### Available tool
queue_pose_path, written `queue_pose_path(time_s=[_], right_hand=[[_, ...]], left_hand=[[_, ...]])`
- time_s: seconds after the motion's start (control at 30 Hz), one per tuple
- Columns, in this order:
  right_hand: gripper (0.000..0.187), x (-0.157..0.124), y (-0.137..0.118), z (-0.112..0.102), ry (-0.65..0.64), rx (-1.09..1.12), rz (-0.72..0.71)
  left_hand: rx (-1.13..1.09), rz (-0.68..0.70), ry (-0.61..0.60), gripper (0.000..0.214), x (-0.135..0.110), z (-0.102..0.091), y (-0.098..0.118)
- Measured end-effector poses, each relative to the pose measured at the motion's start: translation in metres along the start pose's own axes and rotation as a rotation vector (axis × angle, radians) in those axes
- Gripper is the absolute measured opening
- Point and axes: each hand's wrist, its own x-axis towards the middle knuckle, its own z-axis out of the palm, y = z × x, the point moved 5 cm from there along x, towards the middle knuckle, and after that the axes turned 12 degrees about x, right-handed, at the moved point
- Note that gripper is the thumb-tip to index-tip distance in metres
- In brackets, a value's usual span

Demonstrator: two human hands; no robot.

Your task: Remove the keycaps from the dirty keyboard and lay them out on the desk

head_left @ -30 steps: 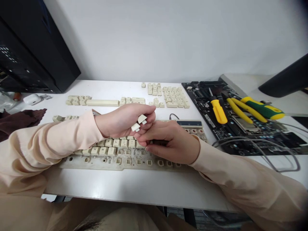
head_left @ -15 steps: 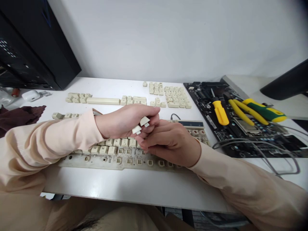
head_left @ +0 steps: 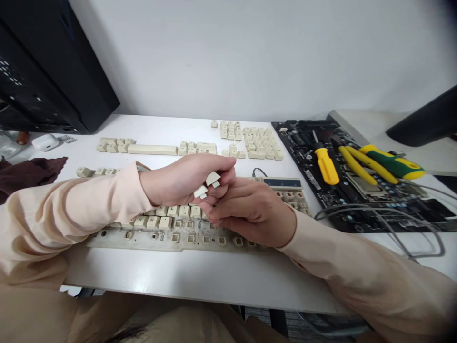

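Note:
Two loose cream keycaps rest in my left hand, which is curled around them with the palm turned partly up. Close against it, my right hand has its fingers pressed together at the left fingertips. Whatever those right fingers pinch is hidden. Below both hands lies the dirty cream keyboard. Several letter keycaps still sit on its left and middle part, while bare square sockets show along the front and right. My arms and hands cover much of its middle.
Removed keycaps and a long space bar are laid out behind the keyboard. At right, a black motherboard carries a yellow screwdriver, yellow-handled pliers and a grey cable. A black computer case stands at back left.

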Motion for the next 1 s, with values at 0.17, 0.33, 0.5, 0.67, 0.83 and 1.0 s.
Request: queue_pose_path(time_s=[0.17, 0.33, 0.5, 0.67, 0.83, 1.0], right_hand=[[0.015, -0.001, 0.000, 0.000, -0.019, -0.035, 0.023], [0.003, -0.004, -0.002, -0.006, 0.077, -0.002, 0.085], [0.010, -0.002, -0.013, -0.020, 0.324, -0.122, 0.062], [0.011, 0.001, -0.009, -0.019, 0.413, -0.232, 0.216], [0.006, 0.001, -0.005, -0.012, 0.445, -0.168, 0.270], [0.008, 0.002, -0.005, -0.003, 0.462, -0.158, 0.226]], left_hand=[[0.010, 0.000, 0.012, 0.042, -0.001, -0.001, 0.000], [0.022, -0.033, 0.055, 0.037, -0.002, -0.003, 0.002], [0.341, 0.105, 0.154, 0.043, -0.007, -0.005, 0.009], [0.514, 0.187, 0.093, 0.054, -0.010, 0.003, 0.014], [0.379, 0.090, -0.067, 0.060, -0.014, 0.007, 0.010], [0.116, -0.005, -0.115, 0.045, -0.024, -0.003, 0.003]])
